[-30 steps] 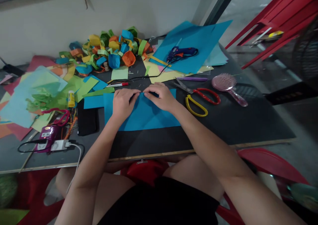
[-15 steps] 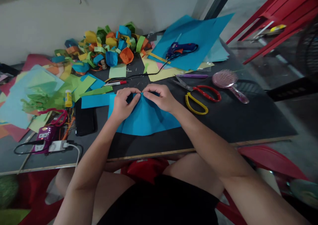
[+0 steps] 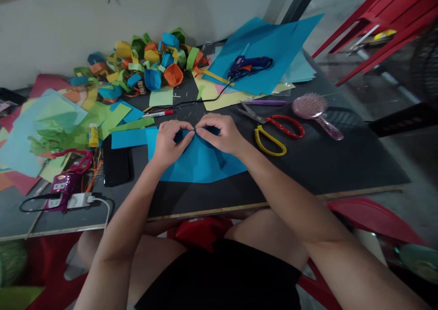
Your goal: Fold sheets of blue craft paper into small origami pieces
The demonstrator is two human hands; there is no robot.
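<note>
Two hands (image 3: 171, 142) pinch a bowed, smooth blue sheet (image 3: 200, 164), apparently paper.

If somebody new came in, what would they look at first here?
Probably the colorful heap of paper shapes at the back of the table, near the wall. Next might come the left hand and right hand, pinching a blue sheet in the middle. The open scissors, with one red and one yellow handle, lie just to their right.
</note>
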